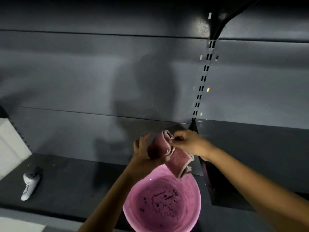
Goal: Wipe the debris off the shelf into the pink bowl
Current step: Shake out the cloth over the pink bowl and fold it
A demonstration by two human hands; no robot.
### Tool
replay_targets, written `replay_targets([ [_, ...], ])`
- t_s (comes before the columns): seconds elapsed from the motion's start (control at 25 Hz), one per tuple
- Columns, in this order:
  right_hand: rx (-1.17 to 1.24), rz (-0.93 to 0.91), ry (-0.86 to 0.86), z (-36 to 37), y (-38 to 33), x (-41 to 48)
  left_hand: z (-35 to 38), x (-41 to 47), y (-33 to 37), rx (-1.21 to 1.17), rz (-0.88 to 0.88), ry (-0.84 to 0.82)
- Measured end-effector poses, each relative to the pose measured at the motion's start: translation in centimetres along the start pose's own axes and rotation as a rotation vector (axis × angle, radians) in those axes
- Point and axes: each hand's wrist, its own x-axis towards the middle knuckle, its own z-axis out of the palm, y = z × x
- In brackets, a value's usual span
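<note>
Two hands in view, both on one cloth: maroon, pale edging, folded. Our left hand grips its left side, thumb up and fingers wrapped behind it; blurred, so we cannot tell finger detail. Our right hand pinches the top edge with its fingers curled tight. The cloth's lower end hangs just over the far rim of one pink bowl, which sits at the front edge of the dark shelf, directly below the hands. Inside the bowl: a line drawing on the bottom plus scattered dark debris specks, too small for us to count. One white controller lies on the shelf, well left of the bowl, with two pale flecks behind it. One slotted upright runs up the back panel; one dark bracket stands just right of the bowl.
</note>
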Motion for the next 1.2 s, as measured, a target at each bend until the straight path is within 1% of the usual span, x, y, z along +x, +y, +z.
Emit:
replay_targets([
  [0.04, 0.102, 0.066, -0.064, 0.1, -0.1, -0.1, -0.1, 0.0, -0.1, 0.097, 0.074, 0.032],
  [0.08, 0.134, 0.1, -0.13, 0.2, -0.2, -0.4, -0.3, 0.2, -0.1, 0.152, 0.115, 0.073],
  [0.12, 0.035, 0.068, -0.154, 0.2, -0.1, -0.5, -0.7, 0.5, -0.1, 0.209, 0.141, 0.089],
  [0.16, -0.127, -0.016, -0.107, 0.4, -0.2, -0.5, -1.0, 0.8, 0.2, 0.26, 0.159, 0.075],
  [0.2, -0.259, -0.148, -0.036, 0.9, -0.2, -0.6, -1.1, 1.1, 0.3, 0.284, 0.178, 0.055],
  [0.28, -0.418, -0.392, 0.103, 1.9, -1.2, -0.7, -1.1, 1.3, 0.9, 0.21, 0.182, 0.032],
  [0.32, -0.495, -0.449, 0.123, 2.0, -1.7, -0.6, -1.1, 1.5, 1.3, 0.159, 0.155, 0.007],
  [0.36, -0.545, -0.456, 0.109, 1.9, -2.2, -0.5, -1.3, 1.6, 1.6, 0.159, 0.121, -0.046],
  [0.4, -0.564, -0.427, 0.089, 1.5, -2.3, -0.2, -1.9, 1.8, 1.7, 0.253, 0.101, -0.12],
  [0.44, -0.569, -0.39, 0.099, 0.8, -2.3, 0.1, -2.8, 2.1, 1.6, 0.398, 0.092, -0.181],
  [0.48, -0.55, -0.364, 0.167, -0.2, -2.3, 0.4, -3.9, 2.3, 1.7, 0.533, 0.099, -0.184],
  [0.52, -0.521, -0.357, 0.291, -1.2, -2.3, 0.5, -5.1, 2.5, 2.0, 0.619, 0.138, -0.112],
  [0.56, -0.506, -0.385, 0.453, -1.9, -2.2, 0.4, -6.2, 2.6, 2.5, 0.672, 0.221, 0.021],
  [0.6, -0.496, -0.438, 0.602, -2.3, -2.1, 0.3, -6.9, 2.5, 2.7, 0.705, 0.344, 0.215],
  [0.64, -0.503, -0.516, 0.68, -2.3, -1.8, 0.0, -7.3, 2.5, 2.5, 0.731, 0.478, 0.412],
  [0.68, -0.563, -0.598, 0.658, -2.0, -1.2, -0.4, -7.3, 2.0, 2.4, 0.793, 0.58, 0.504],
  [0.72, -0.653, -0.658, 0.484, -1.2, -0.5, -0.8, -6.6, 1.5, 1.7, 0.927, 0.641, 0.459],
  [0.76, -0.767, -0.634, 0.205, -0.3, 0.1, -1.0, -5.1, 0.7, 0.3, 1.111, 0.623, 0.27],
  [0.8, -0.882, -0.511, -0.082, 0.7, 0.7, -1.3, -3.4, -0.4, -1.6, 1.258, 0.557, 0.06],
  [0.84, -0.952, -0.39, -0.269, 1.6, 1.2, -1.2, -2.1, -1.5, -3.1, 1.352, 0.476, -0.083],
  [0.88, -0.961, -0.33, -0.306, 2.1, 1.7, -0.8, -1.5, -1.8, -3.9, 1.363, 0.379, -0.146],
  [0.96, -0.902, -0.29, -0.276, 2.3, 2.1, -0.2, -1.7, -1.3, -4.9, 1.213, 0.206, -0.158],
  [1.04, -0.834, -0.255, -0.282, 2.2, 2.3, 0.1, -2.9, -0.8, -4.6, 1.001, 0.127, -0.125],
  [1.08, -0.766, -0.247, -0.262, 2.2, 2.6, 0.2, -3.4, -0.5, -4.2, 0.894, 0.089, -0.136],
  [1.12, -0.686, -0.237, -0.239, 2.1, 2.5, 0.1, -3.8, -0.5, -3.8, 0.793, 0.042, -0.168],
  [1.2, -0.517, -0.223, -0.139, 1.8, 2.0, 0.2, -4.5, -0.5, -3.2, 0.611, -0.058, -0.238],
])
